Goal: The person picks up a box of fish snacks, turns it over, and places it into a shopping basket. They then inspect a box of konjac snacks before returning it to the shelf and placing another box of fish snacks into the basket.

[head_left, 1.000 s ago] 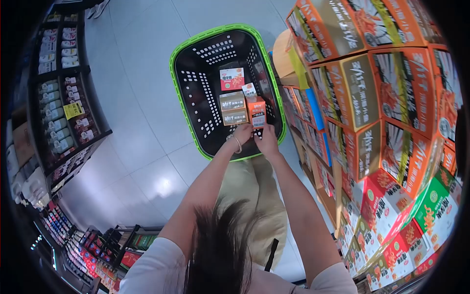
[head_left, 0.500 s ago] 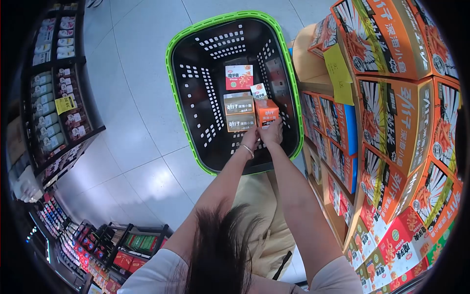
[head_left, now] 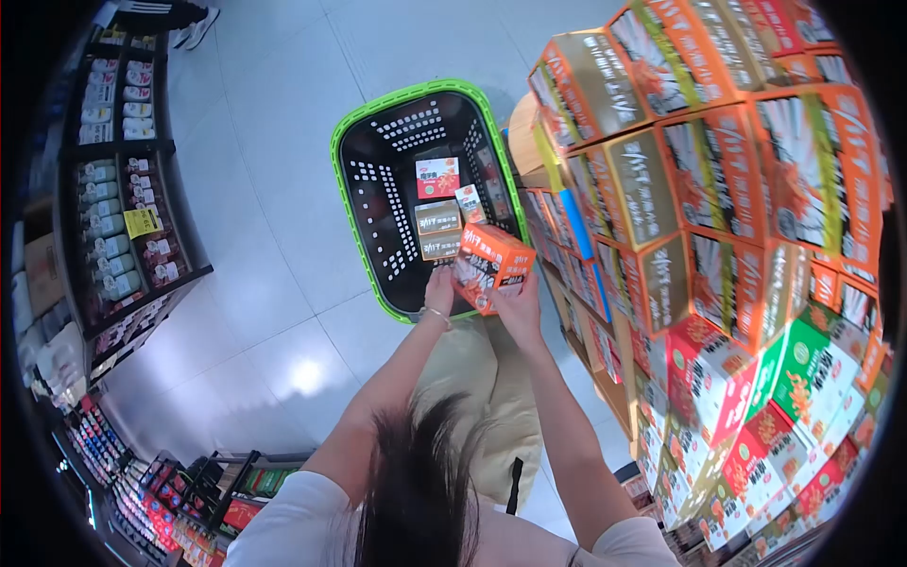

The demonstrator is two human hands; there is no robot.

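Note:
Both hands grip an orange box (head_left: 491, 266) lifted above the near rim of a black basket with a green rim (head_left: 351, 194) on the floor. My left hand (head_left: 439, 288), with a bracelet on the wrist, holds the box's left side. My right hand (head_left: 517, 300) holds its lower right side. Inside the basket lie a brown box (head_left: 439, 230), a red-and-white box (head_left: 437, 177) and a small white packet (head_left: 470, 202).
A tall stack of orange, red and green boxes (head_left: 737, 217) rises on the right, close to the basket. Dark shelves with small bottles (head_left: 118, 208) line the left. Grey tiled floor (head_left: 274, 283) lies between. Someone's shoes (head_left: 194, 24) show at top left.
The orange box stood inside the basket under my hands; now both hands have lifted it up out of the basket toward me. The view has also pulled back and up.

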